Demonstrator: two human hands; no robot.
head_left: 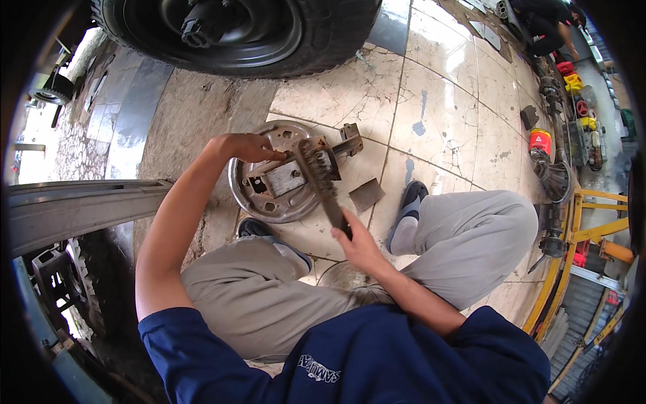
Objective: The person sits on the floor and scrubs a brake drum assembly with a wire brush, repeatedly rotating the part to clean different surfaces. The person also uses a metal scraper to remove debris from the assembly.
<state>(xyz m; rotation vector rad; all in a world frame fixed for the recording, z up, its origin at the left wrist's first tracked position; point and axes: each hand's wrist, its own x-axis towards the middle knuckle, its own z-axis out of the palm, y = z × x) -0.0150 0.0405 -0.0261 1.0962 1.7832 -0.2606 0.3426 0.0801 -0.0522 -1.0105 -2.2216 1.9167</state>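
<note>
On the tiled floor before me lies a round, worn metal brake backing plate (286, 210) with several holes. A bracket with a stub (348, 143) juts from its right side, and a pale rectangular face (284, 180) shows near its middle. My left hand (247, 147) grips the plate assembly from the left, fingers bent over its upper middle. The handle of a wire brush (326, 195) is closed in my right hand (360, 244). Its bristled end lies across the assembly, beside the pale face. A brown square of sandpaper-like sheet (367, 194) rests right of the plate.
A large tyre on its wheel (282, 66) stands just beyond the plate. A grey metal beam (87, 210) reaches in from the left. To the right are a red can (540, 143), a long axle and a yellow frame (572, 236). Another person (548, 30) is at the far right.
</note>
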